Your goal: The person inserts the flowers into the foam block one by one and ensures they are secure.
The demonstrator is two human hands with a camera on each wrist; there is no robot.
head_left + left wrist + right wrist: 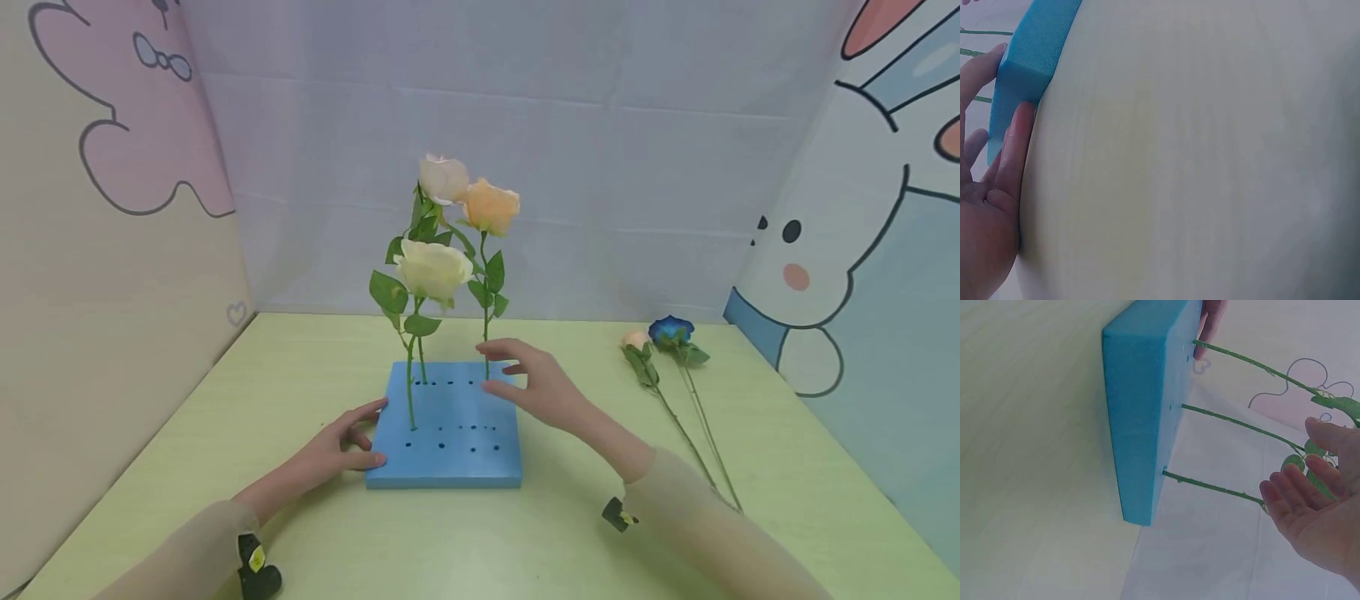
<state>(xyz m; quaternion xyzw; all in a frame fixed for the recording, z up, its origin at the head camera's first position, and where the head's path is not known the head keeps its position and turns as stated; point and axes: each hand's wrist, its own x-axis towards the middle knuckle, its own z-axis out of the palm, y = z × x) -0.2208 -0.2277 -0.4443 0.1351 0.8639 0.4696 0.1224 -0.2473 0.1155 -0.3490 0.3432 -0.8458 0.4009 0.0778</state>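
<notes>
A blue foam board (pixel 465 408) with several holes lies on the table, and three roses stand upright in it. The cream rose (pixel 433 271) is at the left front, the pale pink rose (pixel 444 177) at the left back, and the orange rose (pixel 491 207) at the right back. My left hand (pixel 333 446) rests against the board's left side, fingers and thumb touching its edge. Beside the orange rose's stem, my right hand (pixel 547 387) hovers over the board's right edge. Its fingers are loosely bent and hold nothing; in the right wrist view the hand (pixel 1322 519) overlaps the stems.
On the right of the pale yellow table (pixel 300 358) lie a blue rose (pixel 671 329) and a peach rose (pixel 636 340), their stems pointing toward the front. A pale cloth wall (pixel 600 208) rises behind the table, with cartoon-printed walls on both sides.
</notes>
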